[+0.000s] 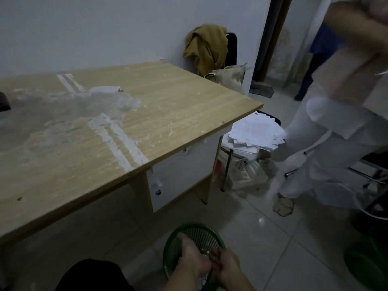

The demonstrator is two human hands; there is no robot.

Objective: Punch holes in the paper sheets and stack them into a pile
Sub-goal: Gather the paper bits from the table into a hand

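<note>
At the bottom edge of the view, over a green basket (pixel 196 225) on the tiled floor (pixel 273 238), the 2 hands meet. The left hand (pixel 192 262) bends its fingers down into the basket, and the right hand (pixel 227 264) curls its fingers in toward it. Something small and pale shows between them, but in the dim blur I cannot tell whether either hand pinches it, or what it is. White scraps (pixel 202 282) lie in the basket below the wrists. Neither hand holds a sheet.

Further off, the paper sheets (pixel 257 133) sit as 1 loose, fanned heap on a chair (pixel 228 166) just past the right-hand end of the table (pixel 178 97). The heap lies ahead and to the right of the hands, well apart from them. Its long side runs roughly left to right, with the corners splayed. The right hand is the nearer one, so a reach for the next sheet would likely fall to it, passing the table's corner.

A second person (pixel 336 133) in pale clothes stands just beside the heap. Furthest back, a brown cloth (pixel 205 49) hangs by the wall
</note>
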